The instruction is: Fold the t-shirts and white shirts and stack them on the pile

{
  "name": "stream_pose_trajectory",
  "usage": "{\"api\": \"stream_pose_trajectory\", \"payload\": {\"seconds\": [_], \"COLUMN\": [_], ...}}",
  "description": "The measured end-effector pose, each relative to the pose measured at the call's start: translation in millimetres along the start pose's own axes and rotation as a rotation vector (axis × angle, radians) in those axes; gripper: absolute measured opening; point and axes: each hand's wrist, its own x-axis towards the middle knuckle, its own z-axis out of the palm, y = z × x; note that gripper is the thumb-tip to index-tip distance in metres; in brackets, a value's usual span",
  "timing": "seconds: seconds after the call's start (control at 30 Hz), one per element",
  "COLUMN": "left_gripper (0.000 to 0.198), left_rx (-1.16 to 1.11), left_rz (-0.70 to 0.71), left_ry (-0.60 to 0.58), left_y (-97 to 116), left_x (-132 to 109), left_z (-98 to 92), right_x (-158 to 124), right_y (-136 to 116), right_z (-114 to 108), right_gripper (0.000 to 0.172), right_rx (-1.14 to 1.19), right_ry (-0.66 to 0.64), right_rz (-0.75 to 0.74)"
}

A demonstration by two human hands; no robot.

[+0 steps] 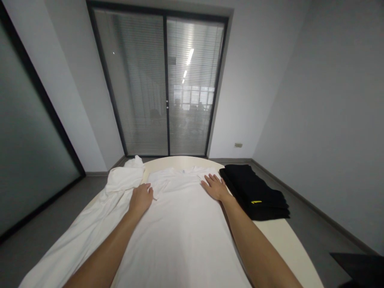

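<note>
A white T-shirt (pixel 183 224) is spread out before me, its neckline at the far end of the table. At its upper left side, my left hand (pixel 141 199) has its fingers curled down against the cloth and closed on the edge; the fingertips are partly hidden. On the upper right of the shirt, my right hand (pixel 215 187) lies flat with its fingers spread, holding nothing. Another heap of white cloth (pixel 124 180) lies loosely along the left, close to my left hand and forearm.
A stack of folded black cloth (pixel 255 190) with a small yellow mark lies right of the shirt. The pale table (pixel 282 240) has a curved edge. Beyond stand a glazed partition with blinds (pixel 150 100) and grey walls. A dark object (pixel 360 266) is at lower right.
</note>
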Motion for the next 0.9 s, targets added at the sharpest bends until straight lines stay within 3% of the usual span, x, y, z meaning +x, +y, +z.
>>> {"api": "stream_pose_trajectory", "payload": {"seconds": [0.23,0.53,0.67,0.9], "left_gripper": [0.037,0.040,0.040,0.048], "left_rx": [0.032,0.042,0.049,0.086], "left_rz": [0.026,0.031,0.042,0.058], "left_ry": [-0.009,0.009,0.006,-0.002], "left_y": [-7,-6,-3,3], "left_x": [1,-5,-6,-9], "left_z": [5.4,1.7,1.2,-0.1], "right_x": [2,-5,-11,-2], "right_y": [1,3,-7,-28], "right_z": [-2,-5,-9,-17], "right_gripper": [0.084,0.072,0.063,0.058], "right_rx": [-0.018,-0.048,-0.148,-0.121], "right_ry": [-0.040,0.020,0.135,0.104], "right_rz": [-0.004,0.028,-0.086,-0.080]}}
